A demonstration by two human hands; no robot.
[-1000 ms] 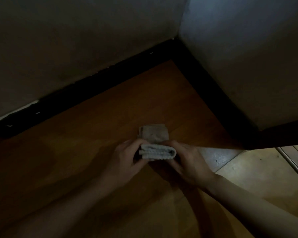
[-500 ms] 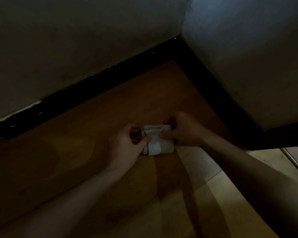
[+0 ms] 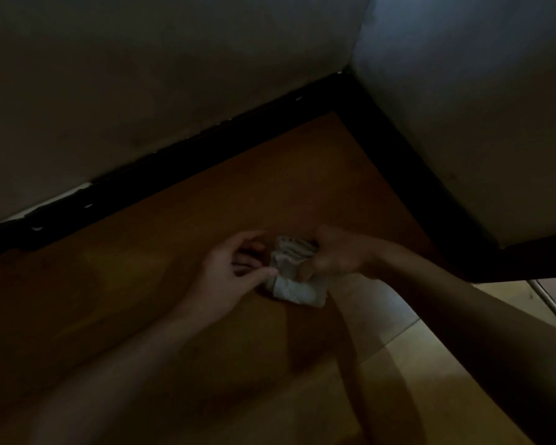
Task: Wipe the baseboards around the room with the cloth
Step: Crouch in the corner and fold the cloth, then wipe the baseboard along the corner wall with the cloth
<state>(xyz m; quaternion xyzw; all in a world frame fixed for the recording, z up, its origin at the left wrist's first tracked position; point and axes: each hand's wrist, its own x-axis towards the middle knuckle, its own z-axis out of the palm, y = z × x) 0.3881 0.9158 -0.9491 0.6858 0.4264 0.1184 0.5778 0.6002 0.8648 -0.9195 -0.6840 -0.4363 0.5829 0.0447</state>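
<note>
Sagging lower, cloth (image 3: 297, 285) seemingly hangs from grip of right hand (image 3: 337, 255).

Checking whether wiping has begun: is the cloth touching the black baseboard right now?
No, the right hand holds the cloth over the wooden floor, apart from the baseboard.

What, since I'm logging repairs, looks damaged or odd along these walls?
The black baseboard on the left wall has a pale ragged strip along its top edge at far left, plus small white flecks, like chipped paint. Nothing else stands out.
</note>
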